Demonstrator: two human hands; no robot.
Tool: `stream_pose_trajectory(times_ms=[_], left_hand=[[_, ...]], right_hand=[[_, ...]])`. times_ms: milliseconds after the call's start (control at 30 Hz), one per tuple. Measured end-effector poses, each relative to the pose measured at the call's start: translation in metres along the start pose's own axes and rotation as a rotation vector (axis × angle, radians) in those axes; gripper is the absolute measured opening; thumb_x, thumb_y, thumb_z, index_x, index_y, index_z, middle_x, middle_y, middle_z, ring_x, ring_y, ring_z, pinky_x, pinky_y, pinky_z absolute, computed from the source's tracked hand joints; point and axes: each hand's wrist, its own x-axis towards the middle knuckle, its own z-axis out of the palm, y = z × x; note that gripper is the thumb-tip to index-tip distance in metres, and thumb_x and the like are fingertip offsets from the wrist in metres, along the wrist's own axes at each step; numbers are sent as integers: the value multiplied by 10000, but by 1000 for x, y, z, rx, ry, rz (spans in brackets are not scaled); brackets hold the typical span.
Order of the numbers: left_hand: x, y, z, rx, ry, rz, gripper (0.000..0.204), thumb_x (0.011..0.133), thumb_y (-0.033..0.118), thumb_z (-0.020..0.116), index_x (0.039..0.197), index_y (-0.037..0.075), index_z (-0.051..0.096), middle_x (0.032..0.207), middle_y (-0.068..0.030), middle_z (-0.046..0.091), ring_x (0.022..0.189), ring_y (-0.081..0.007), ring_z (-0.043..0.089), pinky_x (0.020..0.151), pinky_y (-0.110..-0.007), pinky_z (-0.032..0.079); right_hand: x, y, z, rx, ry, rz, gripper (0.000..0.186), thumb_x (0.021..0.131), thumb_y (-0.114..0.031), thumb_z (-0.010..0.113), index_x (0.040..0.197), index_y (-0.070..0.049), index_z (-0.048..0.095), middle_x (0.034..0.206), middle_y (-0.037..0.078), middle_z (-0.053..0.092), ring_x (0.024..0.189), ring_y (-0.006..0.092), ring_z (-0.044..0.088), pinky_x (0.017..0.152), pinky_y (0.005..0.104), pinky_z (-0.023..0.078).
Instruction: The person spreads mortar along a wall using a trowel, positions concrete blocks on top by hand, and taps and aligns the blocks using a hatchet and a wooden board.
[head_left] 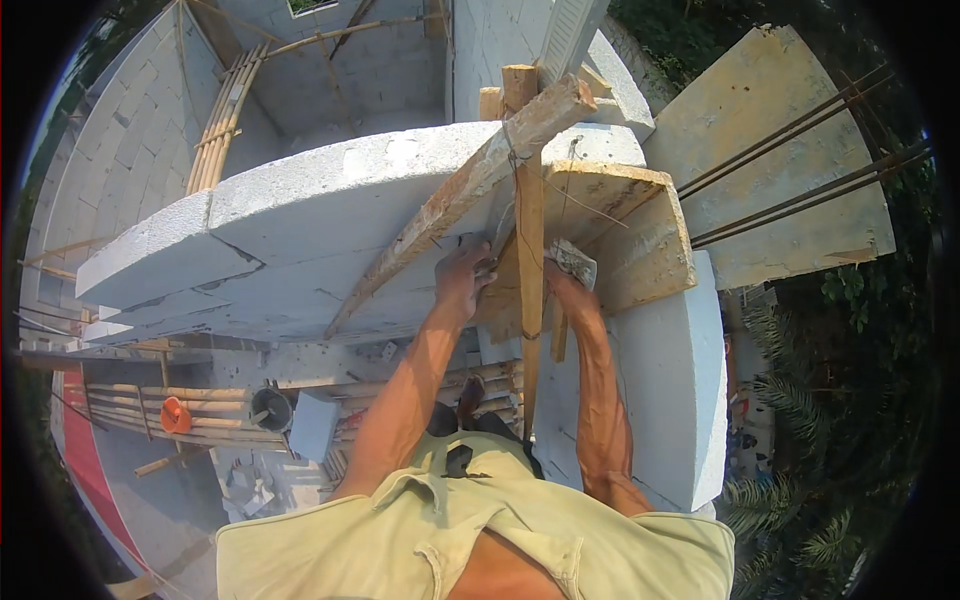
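Observation:
My left hand point(465, 279) is closed beside the pale block wall point(330, 215), fingers curled near the edge of the formwork; what they grip, if anything, is hidden. My right hand point(570, 287) is on the other side of an upright timber point(530, 240), partly behind it. It is closed at a small grey cement-crusted piece point(574, 262), with some fingers out of sight. A rough wooden beam point(455, 205) slants across the wall top and meets the upright. Stained formwork boards point(640, 240) stand at the wall corner, with thin wire point(567, 195) hanging there.
Below lies a bamboo platform point(215, 405) with an orange container point(175, 415), a dark bucket point(271, 409) and a pale block point(314, 425). At right, steel bars point(800, 205) stick out over a weathered panel point(780, 150). Bamboo poles point(222, 120) lean inside the far room.

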Motion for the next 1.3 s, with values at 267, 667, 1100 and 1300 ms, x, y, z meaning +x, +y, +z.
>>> stream_pose_trajectory(times_ms=[267, 667, 1100, 1300], left_hand=[[-13, -23, -22, 475, 320, 567, 268, 963, 180, 709, 1132, -28, 711, 1020, -119, 717, 856, -212, 697, 787, -354, 554], [-4, 5, 12, -8, 60, 76, 262, 981, 150, 655, 1183, -14, 679, 1104, -94, 729, 912, -207, 723, 765, -338, 569], [-10, 16, 39, -221, 71, -41, 213, 979, 100, 656, 1166, -3, 663, 1080, -90, 713, 951, -206, 710, 829, -367, 561], [-11, 16, 39, -285, 47, -13, 235, 979, 117, 682, 1182, 0, 681, 1089, -92, 710, 966, -216, 701, 829, -365, 570]], right_hand=[[41, 48, 27, 224, -143, -172, 285, 979, -230, 727, 1143, 2, 739, 1021, 22, 735, 968, 102, 645, 861, 298, 510], [54, 88, 48, 381, -154, 70, 333, 971, -268, 760, 1195, -23, 733, 1021, 13, 733, 931, 103, 654, 828, 277, 517], [43, 61, 35, 178, -208, 70, 345, 1072, -170, 537, 1385, -34, 586, 1321, 60, 639, 1189, 192, 625, 1029, 342, 495], [50, 53, 28, 477, -383, -91, 253, 1073, -184, 561, 1286, -52, 596, 1192, 57, 641, 1130, 177, 634, 1009, 361, 507]])
